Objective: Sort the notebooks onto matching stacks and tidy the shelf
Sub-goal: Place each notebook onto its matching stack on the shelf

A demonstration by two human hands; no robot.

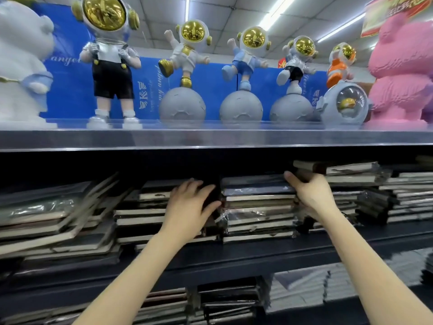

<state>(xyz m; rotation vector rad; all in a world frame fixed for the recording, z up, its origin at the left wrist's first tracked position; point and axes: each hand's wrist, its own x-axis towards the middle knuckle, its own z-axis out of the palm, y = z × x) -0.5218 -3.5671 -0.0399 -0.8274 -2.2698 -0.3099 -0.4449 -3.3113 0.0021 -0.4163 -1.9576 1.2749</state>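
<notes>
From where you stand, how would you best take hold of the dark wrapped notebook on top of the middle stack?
Probably by its front long edge, coming in from the aisle. The dark wrapped notebook lies flat on the middle stack, with neighbouring stacks close on both sides and the upper shelf low overhead, so only that edge is free. Thumb on top, fingers beneath.

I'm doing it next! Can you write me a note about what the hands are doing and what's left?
Left hand: fingers laid on the right end of the second stack; whether it grips is unclear.
Right hand: thumb up, fingers tucked into the right stack.
Done: the middle stack looks fairly even.
Left: the left pile is slumped and tilted, and the right stack's top notebooks jut out. Probably straighten those next.
</notes>
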